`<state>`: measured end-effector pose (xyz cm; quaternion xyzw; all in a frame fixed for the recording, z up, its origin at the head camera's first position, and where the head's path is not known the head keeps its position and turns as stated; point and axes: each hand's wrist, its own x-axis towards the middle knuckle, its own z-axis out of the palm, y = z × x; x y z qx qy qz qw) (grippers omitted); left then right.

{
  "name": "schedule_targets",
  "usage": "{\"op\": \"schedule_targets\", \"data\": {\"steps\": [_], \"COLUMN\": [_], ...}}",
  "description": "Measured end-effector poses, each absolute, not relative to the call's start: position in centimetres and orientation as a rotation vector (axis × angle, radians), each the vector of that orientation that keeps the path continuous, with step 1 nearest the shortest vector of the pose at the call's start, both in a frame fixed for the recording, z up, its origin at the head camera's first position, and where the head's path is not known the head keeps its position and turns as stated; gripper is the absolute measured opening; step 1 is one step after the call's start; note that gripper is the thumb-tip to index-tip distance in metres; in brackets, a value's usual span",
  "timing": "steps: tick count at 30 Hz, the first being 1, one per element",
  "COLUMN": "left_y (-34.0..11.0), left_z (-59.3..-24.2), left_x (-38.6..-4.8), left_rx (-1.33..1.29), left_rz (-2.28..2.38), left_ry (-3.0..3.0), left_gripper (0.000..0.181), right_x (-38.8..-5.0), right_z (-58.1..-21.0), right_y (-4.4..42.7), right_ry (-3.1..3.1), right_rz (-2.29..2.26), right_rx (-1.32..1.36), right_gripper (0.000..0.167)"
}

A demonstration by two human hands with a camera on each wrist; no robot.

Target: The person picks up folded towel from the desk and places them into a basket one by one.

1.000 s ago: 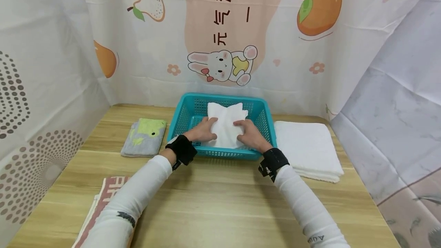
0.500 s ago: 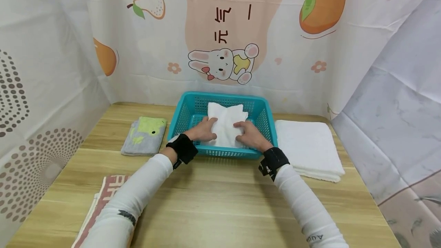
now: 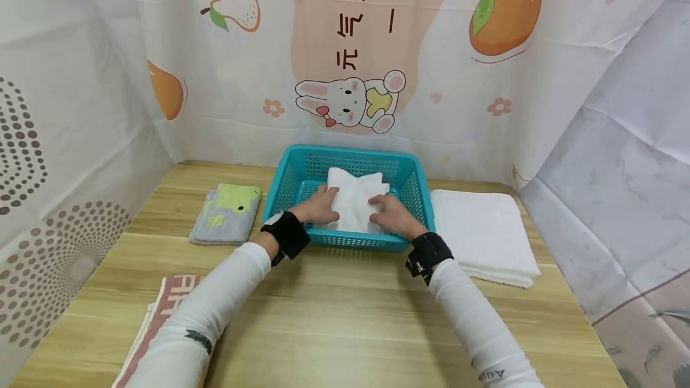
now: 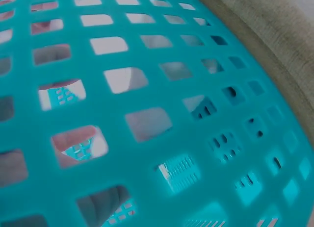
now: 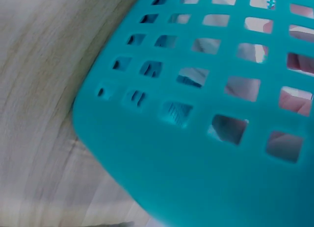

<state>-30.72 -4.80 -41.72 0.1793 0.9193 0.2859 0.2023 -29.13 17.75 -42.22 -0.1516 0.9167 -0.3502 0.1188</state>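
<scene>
A folded white towel (image 3: 356, 199) is in the teal plastic basket (image 3: 286, 163), with its upper corners peaked. My left hand (image 3: 320, 205) reaches over the basket's front wall and holds the towel's left side. On its right side, my right hand (image 3: 392, 214) holds the towel, thumb and fingers bent around the edge. Fingers under the cloth are hidden. Both wrist views are mostly filled by the basket's perforated wall (image 4: 157, 99), with bits of hand and white cloth showing through the holes.
A stack of white towels (image 3: 480, 229) lies right of the basket. A small grey and green towel (image 3: 226, 214) lies to the left. Nearer, a red-and-white patterned towel (image 3: 162, 310) is partly under the left forearm. A printed curtain (image 3: 237, 88) hangs behind the wooden table (image 3: 334, 316).
The white towel's upper edge has dropped a little lower in the basket. Both hands stay at nearly the same place on its sides.
</scene>
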Motion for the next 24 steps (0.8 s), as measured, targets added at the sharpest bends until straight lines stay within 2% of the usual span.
{"op": "schedule_targets", "data": {"steps": [13,19,24], "left_y": [-4.71,-4.62,-4.68], "left_z": [-41.76,-41.64,-41.49], "left_x": [-30.77,-30.58,-30.35], "left_rx": [0.502,0.562,0.584], "left_rz": [0.621,0.402,0.343], "left_ry": [2.586,2.564,2.557], "left_gripper": [0.069,0.053,0.047], "right_x": [-28.97,-29.08,-28.97], "right_z": [-42.08,-42.31,-42.26], "right_y": [17.94,17.89,17.78], "right_ry": [2.59,2.589,2.618], "right_rz": [-0.96,-0.955,-0.951], "right_rx": [-0.378,-0.329,-0.337], "right_gripper": [0.055,0.057,0.051]}}
